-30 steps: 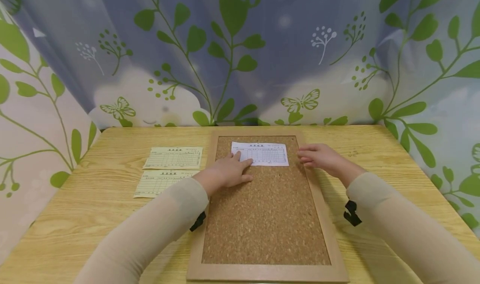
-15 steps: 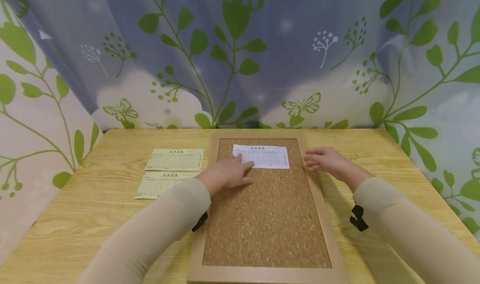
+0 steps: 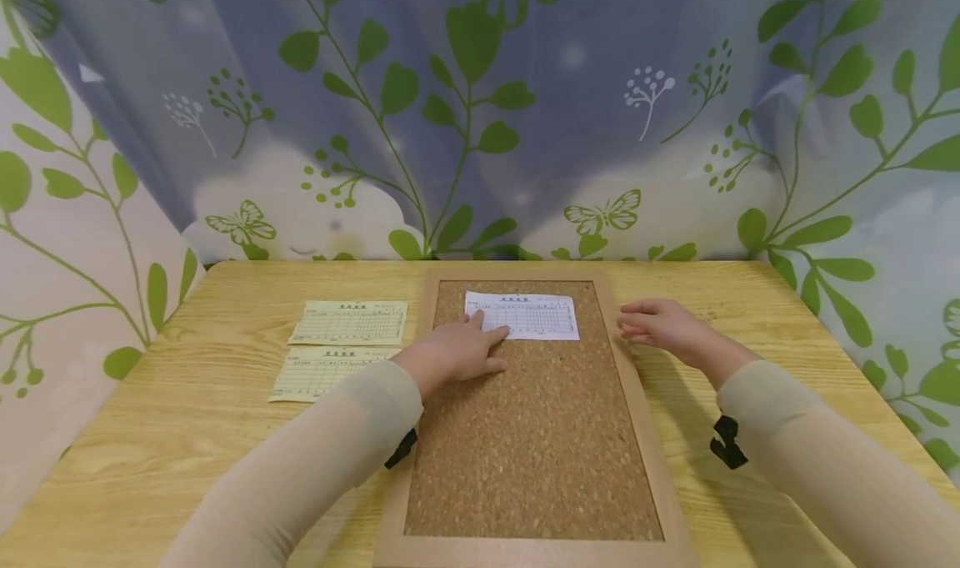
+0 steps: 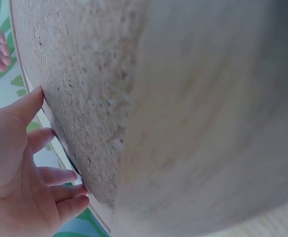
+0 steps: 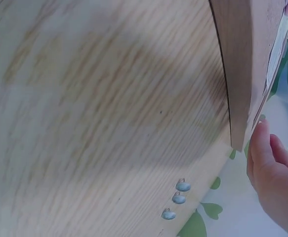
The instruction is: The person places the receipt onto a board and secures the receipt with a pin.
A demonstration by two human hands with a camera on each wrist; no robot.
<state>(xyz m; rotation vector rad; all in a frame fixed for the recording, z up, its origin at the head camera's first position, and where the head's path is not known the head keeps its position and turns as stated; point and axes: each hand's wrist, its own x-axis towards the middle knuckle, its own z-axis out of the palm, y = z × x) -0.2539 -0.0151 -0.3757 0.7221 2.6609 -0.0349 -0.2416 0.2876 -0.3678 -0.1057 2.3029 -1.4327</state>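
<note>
A white printed form slip (image 3: 536, 316) lies flat near the top of a wood-framed cork board (image 3: 532, 434). My left hand (image 3: 457, 349) rests on the slip's lower left part and the cork, fingers spread. In the left wrist view the left hand's fingertips (image 4: 77, 190) touch the slip and the board. My right hand (image 3: 667, 326) hovers beside the board's right frame, fingers loosely bent, with nothing visible in them. The right wrist view shows this right hand (image 5: 274, 168) near the frame's edge, apart from the slip.
Two yellow form slips, an upper one (image 3: 351, 323) and a lower one (image 3: 315, 374), lie on the wooden table (image 3: 187, 384) left of the board. Three small shiny tack-like pieces (image 5: 178, 198) sit on the table right of the board. A leaf-patterned curtain (image 3: 525, 134) hangs behind.
My right hand has drifted right, away from the slip and board frame. The left hand stays on the slip. The head view has shifted slightly.
</note>
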